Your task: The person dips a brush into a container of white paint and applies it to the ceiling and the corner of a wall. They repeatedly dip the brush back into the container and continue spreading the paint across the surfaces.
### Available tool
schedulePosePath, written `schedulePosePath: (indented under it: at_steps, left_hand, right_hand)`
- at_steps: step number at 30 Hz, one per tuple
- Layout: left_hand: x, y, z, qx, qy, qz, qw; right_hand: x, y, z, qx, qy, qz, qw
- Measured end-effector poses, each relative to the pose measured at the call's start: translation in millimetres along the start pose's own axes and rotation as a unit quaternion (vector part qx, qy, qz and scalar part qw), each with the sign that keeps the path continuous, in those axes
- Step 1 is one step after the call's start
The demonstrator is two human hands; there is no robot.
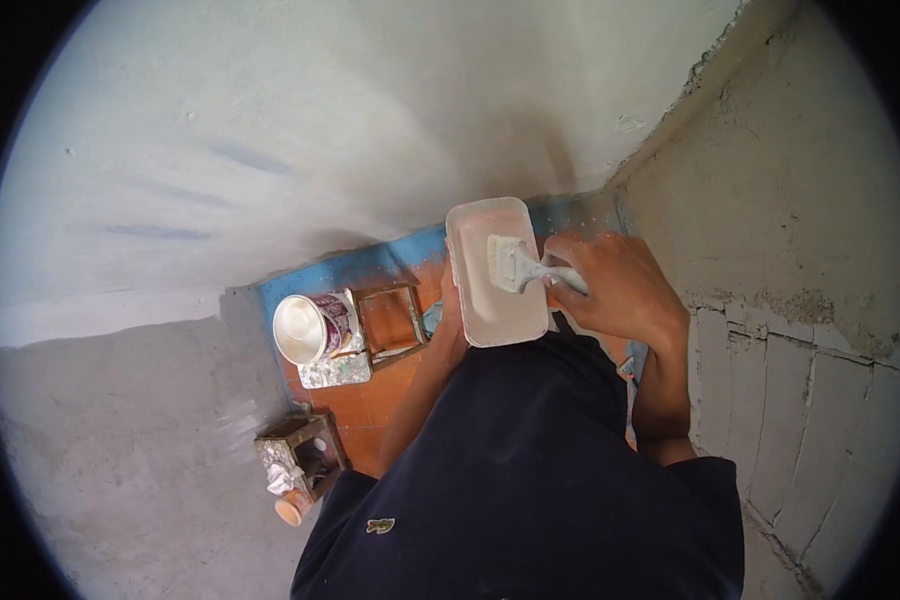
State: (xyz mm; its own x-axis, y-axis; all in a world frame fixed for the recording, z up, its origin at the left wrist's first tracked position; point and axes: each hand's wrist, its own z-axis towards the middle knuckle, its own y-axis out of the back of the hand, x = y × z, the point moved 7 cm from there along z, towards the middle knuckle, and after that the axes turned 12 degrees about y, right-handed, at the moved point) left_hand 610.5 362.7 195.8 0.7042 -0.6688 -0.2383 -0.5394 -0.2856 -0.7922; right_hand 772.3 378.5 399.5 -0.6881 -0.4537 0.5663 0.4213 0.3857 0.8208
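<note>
My right hand (pixel 610 290) is closed round the handle of a paintbrush (pixel 515 265), whose pale, paint-coated bristles point left over a plastic tub. That shallow, whitish tub (pixel 497 325) is rectangular with rounded corners, and a thin layer of pale paint shows inside. At its left side my left hand (pixel 453 310) grips the tub from beneath and behind, most of the fingers hidden by it. The brush head overlaps the middle of the tub in this view.
A paint bucket (pixel 305 328) stands on a paint-spattered stool (pixel 335 370) at left. Below it sits a smaller wooden stool (pixel 315 450) with a cup (pixel 292 507). A partly white-painted wall (pixel 320 120) rises ahead; a bare grey wall (pixel 790 200) is at right. The floor (pixel 360 420) is orange tile.
</note>
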Motion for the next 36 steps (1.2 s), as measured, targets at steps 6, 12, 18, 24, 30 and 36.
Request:
schedulePosePath:
  at_steps: [6, 12, 18, 24, 30, 36]
  left_hand:
    - [4, 4, -1, 0.043, -0.002, -0.001, 0.999]
    - [0, 1, 0, 0.076, -0.054, 0.084, 0.992]
    - [0, 8, 6, 0.132, -0.065, 0.127, 0.981]
    - [0, -1, 6, 0.196, -0.028, -0.035, 0.980]
    - [-9, -14, -10, 0.099, -0.023, 0.013, 0.995]
    - [-6, 14, -6, 0.042, -0.026, 0.057, 0.997]
  right_hand:
    - [5, -6, 4, 0.001, 0.037, -0.019, 0.999]
    - [2, -1, 6, 0.007, -0.008, 0.017, 1.000]
    - [8, 4, 3, -0.030, 0.004, 0.047, 0.998]
    - [2, 10, 0, -0.038, -0.020, 0.049, 0.998]
    - [-2, 6, 2, -0.037, -0.029, 0.039, 0.998]
    - [5, -18, 12, -0.003, 0.034, 0.027, 0.999]
